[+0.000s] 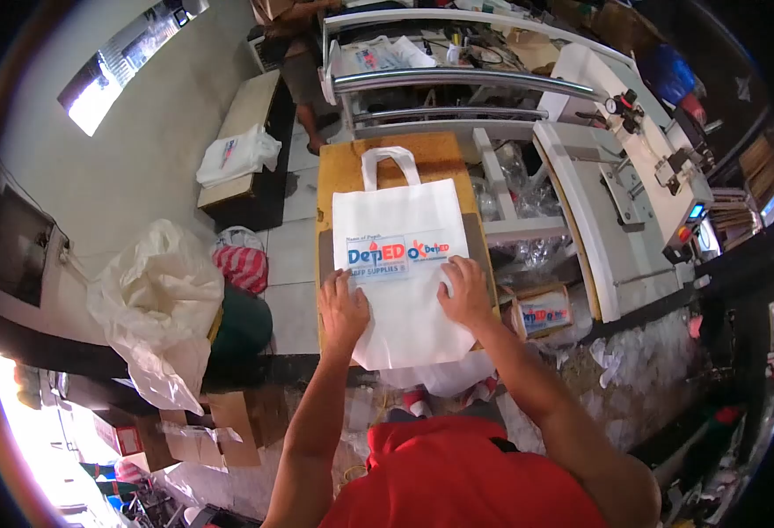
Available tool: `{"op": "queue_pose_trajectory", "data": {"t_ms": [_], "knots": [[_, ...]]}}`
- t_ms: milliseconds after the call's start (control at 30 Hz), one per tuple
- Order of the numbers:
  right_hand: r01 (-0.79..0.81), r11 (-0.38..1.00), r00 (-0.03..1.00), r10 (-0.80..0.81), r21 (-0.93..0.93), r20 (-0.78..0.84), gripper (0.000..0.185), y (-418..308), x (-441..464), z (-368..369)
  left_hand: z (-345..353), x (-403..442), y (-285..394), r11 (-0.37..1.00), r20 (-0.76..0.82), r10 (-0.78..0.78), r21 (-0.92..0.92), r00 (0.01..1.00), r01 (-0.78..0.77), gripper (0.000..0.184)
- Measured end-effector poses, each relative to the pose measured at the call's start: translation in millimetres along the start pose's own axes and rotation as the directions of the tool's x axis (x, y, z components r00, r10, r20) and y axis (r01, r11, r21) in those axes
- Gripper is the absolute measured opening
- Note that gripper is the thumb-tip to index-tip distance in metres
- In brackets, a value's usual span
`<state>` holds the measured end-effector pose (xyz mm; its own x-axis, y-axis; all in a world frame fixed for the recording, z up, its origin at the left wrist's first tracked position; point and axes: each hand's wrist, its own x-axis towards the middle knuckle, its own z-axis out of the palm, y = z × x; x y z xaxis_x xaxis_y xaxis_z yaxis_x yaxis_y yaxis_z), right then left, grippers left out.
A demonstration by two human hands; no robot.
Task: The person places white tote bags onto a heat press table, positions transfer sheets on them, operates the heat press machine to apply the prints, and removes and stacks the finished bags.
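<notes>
A white tote bag (409, 321) with a looped handle at its far end lies flat on a wooden board. Across its middle runs a blue and red "DepED" print (376, 253), with a slightly tinted rectangle around the left part; whether that is a separate film I cannot tell. My left hand (343, 308) rests palm down by the bag's left edge, fingertips at the print's lower left corner. On the other side, my right hand (464, 295) lies on the bag just below the print's right end. Both hands have fingers spread, and nothing shows in them.
To the right stands a heat press (616, 211) with a white platen. A small box of printed sheets (543, 312) sits below it. White bags (237, 154) lie on a bench at left, near a lined bin (163, 299). Another person (299, 70) stands at the back.
</notes>
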<state>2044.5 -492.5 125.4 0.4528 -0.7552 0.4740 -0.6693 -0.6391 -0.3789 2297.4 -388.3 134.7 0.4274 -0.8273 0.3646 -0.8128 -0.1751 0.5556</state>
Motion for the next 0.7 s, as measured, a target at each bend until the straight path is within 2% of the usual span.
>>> {"op": "queue_pose_trajectory", "data": {"t_ms": [67, 133, 233, 700], "knots": [[0.004, 1.000, 1.000, -0.004, 0.013, 0.003, 0.037, 2.2, 0.5, -0.4, 5.2, -7.1, -3.9, 0.999, 0.039, 0.032, 0.018, 0.999, -0.033, 0.044], [-0.007, 1.000, 1.000, 0.007, 0.022, -0.008, 0.035, 1.2, 0.5, 1.0, 10.0, -8.5, -8.8, 0.994, -0.020, 0.100, 0.055, 0.995, -0.099, 0.041], [-0.007, 1.000, 0.999, 0.008, 0.022, -0.033, 0.034, 0.7, -1.6, 1.6, 11.8, -9.8, -11.8, 0.992, -0.048, 0.117, 0.041, 0.992, -0.115, 0.038], [-0.011, 0.999, 1.000, 0.012, 0.048, -0.028, 0.034, 0.3, -1.6, -0.6, 12.3, -9.3, -13.0, 0.993, -0.060, 0.115, 0.020, 0.992, -0.114, 0.035]]}}
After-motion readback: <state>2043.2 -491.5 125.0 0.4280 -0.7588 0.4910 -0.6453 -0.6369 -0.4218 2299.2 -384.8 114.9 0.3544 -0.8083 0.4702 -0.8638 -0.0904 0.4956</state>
